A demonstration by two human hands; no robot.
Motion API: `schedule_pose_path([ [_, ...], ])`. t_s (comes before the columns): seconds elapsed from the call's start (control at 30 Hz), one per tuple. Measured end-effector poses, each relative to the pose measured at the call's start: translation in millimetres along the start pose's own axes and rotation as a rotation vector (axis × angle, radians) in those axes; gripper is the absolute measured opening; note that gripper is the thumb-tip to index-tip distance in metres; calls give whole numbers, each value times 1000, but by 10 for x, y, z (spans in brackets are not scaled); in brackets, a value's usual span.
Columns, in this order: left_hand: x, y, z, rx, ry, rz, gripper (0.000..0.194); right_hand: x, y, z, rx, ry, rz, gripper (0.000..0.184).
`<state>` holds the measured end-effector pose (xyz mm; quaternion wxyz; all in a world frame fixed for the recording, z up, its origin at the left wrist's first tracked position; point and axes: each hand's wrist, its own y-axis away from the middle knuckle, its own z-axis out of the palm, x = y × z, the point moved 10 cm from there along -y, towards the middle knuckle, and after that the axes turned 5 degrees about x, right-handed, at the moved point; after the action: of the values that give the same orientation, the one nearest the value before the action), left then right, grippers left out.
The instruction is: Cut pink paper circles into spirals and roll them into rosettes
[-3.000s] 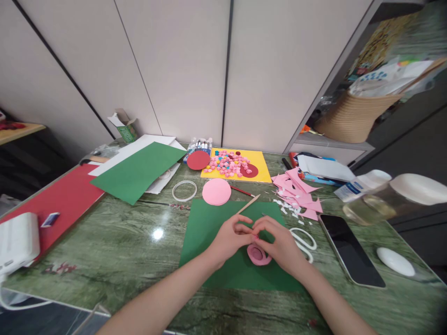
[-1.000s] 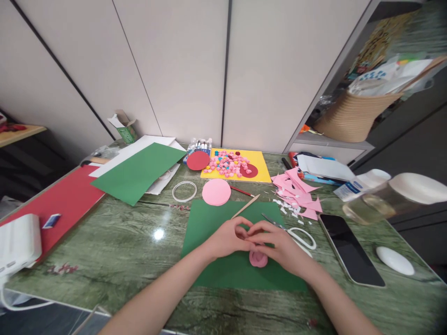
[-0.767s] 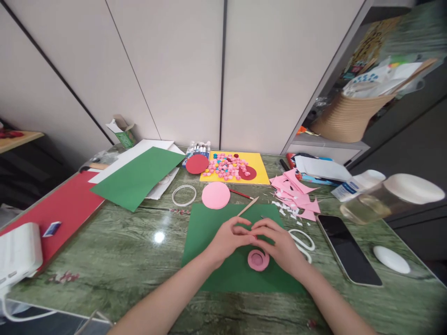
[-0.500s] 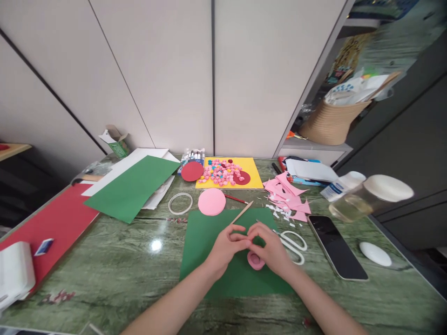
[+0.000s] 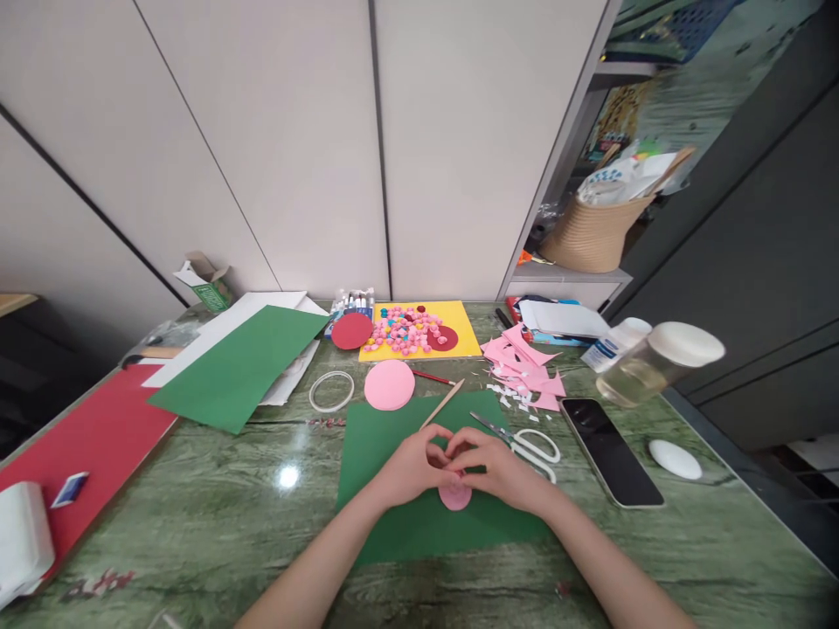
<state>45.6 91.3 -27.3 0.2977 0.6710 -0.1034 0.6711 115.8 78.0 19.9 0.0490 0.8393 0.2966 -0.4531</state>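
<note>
Left hand [image 5: 414,469] and right hand [image 5: 499,469] both over the green sheet [image 5: 399,535], fingers bent, fingertips brought together at the far edge of the pink coil [image 5: 454,497]. Fingers hide the contact spot; can't tell whether either hand grips the coil or something small. Coil sits at mid-sheet, partly covered by the fingertips, near side visible. Scissors [image 5: 537,446] just right of right hand, blades on the sheet, white handles reaching past its edge. Wooden stick [image 5: 442,404] slants across the sheet's far edge, beyond left hand. Pink disc [image 5: 389,385] just past that edge, tape ring [image 5: 313,395] to its left, red pencil [image 5: 433,377] to its right. Further back: yellow sheet [image 5: 469,330] carrying a pile of little balls [image 5: 403,332], mostly pink. Pink scraps [image 5: 523,365] lie right of it, white bits [image 5: 513,397] on the near side. Phone [image 5: 613,452] right of scissors, face-up on the table [image 5: 262,533].
</note>
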Motion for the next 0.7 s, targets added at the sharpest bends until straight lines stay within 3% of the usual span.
schedule_pose_path([
  [0.17,43,-5,-21,83,100,38,46,64,-15,-70,141,79,8,10],
  [0.3,12,2,-40,204,307,4,46,49,10,-182,305,187,-16,9],
  [0.4,-32,17,-39,270,393,-23,47,28,26,-206,352,229,-32,12],
  [0.7,-56,15,-37,199,361,-52,50,-34,35,-202,327,188,-77,13],
])
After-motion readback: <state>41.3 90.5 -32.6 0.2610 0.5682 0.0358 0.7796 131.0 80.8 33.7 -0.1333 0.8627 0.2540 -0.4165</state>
